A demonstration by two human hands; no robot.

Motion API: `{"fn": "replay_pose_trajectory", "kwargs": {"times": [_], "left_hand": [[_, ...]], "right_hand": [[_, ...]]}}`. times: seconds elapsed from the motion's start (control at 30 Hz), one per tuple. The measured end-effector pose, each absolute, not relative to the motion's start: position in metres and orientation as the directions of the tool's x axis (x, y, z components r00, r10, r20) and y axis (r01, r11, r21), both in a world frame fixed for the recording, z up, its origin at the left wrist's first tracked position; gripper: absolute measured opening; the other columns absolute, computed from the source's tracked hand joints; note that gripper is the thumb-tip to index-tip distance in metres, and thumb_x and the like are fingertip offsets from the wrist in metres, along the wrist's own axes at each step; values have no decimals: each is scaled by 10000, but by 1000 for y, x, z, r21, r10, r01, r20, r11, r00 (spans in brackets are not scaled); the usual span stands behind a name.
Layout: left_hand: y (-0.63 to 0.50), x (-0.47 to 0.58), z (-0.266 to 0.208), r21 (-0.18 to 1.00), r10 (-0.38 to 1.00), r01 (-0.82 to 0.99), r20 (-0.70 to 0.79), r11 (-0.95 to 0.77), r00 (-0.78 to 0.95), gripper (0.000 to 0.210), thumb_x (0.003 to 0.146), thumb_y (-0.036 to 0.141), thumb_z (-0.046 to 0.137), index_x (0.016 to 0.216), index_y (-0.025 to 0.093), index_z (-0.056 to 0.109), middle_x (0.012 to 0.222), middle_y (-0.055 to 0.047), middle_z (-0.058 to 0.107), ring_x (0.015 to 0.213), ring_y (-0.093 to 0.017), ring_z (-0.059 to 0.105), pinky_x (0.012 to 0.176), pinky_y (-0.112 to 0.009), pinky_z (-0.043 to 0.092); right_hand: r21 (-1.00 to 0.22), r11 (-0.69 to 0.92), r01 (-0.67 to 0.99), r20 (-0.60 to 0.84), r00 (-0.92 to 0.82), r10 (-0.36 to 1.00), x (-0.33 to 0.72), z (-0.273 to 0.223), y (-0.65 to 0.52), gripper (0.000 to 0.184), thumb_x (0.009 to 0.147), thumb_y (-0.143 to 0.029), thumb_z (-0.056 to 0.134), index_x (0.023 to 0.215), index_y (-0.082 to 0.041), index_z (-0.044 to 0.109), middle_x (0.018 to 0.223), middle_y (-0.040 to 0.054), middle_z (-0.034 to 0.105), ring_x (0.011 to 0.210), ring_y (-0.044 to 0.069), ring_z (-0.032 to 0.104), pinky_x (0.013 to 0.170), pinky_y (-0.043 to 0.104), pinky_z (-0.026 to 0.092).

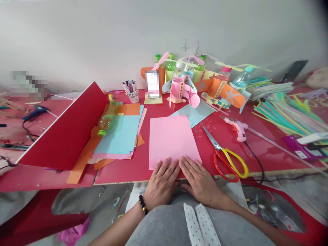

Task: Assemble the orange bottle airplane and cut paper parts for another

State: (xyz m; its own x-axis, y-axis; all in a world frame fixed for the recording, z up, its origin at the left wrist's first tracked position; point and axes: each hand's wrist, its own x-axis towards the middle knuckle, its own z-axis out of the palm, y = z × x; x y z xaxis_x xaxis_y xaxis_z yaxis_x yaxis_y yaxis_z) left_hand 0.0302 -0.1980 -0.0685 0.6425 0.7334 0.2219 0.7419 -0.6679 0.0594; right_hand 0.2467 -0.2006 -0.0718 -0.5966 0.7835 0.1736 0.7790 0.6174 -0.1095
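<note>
A sheet of pink paper [171, 136] lies flat on the red table in front of me. My left hand [162, 182] rests flat on its near edge, fingers stretched forward. Beside it, my right hand [198, 179] lies on the same edge with its fingers also straight. Neither hand grips anything. To the right of the paper are open scissors [222, 153] with one red and one yellow handle. A light blue sheet [200, 114] sits partly under the pink one at its far right corner.
Left stand a stack of coloured paper [118, 133], a plastic bottle [109, 116] and an upright red board [66, 133]. Behind are a pen cup [132, 95], a phone [153, 83] and several bottle planes [178, 89]. A pink glue gun [238, 129] and foam strips [294, 112] lie right.
</note>
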Motion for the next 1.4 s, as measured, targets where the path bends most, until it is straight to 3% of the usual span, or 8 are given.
{"fn": "replay_pose_trajectory", "kwargs": {"times": [0.2, 0.43, 0.83, 1.03, 1.4], "left_hand": [[-196, 30, -70, 90, 746, 746, 198, -660, 636, 563, 962, 413, 400, 1488, 262, 270, 1542, 39, 298, 1412, -238, 273, 1159, -443, 200], [-195, 29, -67, 75, 737, 738, 177, -671, 653, 555, 961, 368, 405, 1487, 242, 277, 1536, 16, 315, 1410, -247, 278, 1147, -454, 209], [-193, 22, -64, 117, 727, 719, 184, -685, 662, 481, 945, 354, 452, 1405, 220, 422, 1505, -21, 381, 1395, -237, 329, 1147, -441, 267], [-193, 9, -58, 147, 750, 737, 192, -660, 633, 441, 928, 323, 497, 1355, 214, 483, 1477, -43, 425, 1386, -236, 350, 1137, -435, 308], [-203, -36, -57, 46, 811, 817, 161, -575, 562, 400, 943, 278, 455, 1332, 195, 495, 1488, -73, 402, 1386, -249, 349, 1126, -487, 318]], "right_hand": [[-93, 611, 786, 166, -593, 788, 246, -72, -201, 650, 931, -368, 479, 1485, -92, 280, 1547, 128, 293, 1422, 261, 263, 1120, 447, 292], [-85, 606, 791, 172, -588, 791, 246, -73, -202, 617, 920, -310, 490, 1467, -81, 322, 1535, 147, 316, 1420, 267, 270, 1132, 446, 286], [-17, 545, 838, 182, -533, 826, 254, -74, -209, 562, 923, -312, 481, 1417, -56, 411, 1498, 182, 376, 1397, 295, 317, 1110, 452, 325], [19, 493, 870, 181, -488, 854, 263, -71, -215, 552, 935, -317, 450, 1424, -66, 400, 1508, 156, 365, 1398, 292, 317, 1096, 466, 333], [-6, 455, 890, 181, -447, 876, 260, -72, -221, 582, 927, -284, 475, 1455, -88, 332, 1528, 150, 330, 1422, 277, 268, 1107, 498, 303]]}}
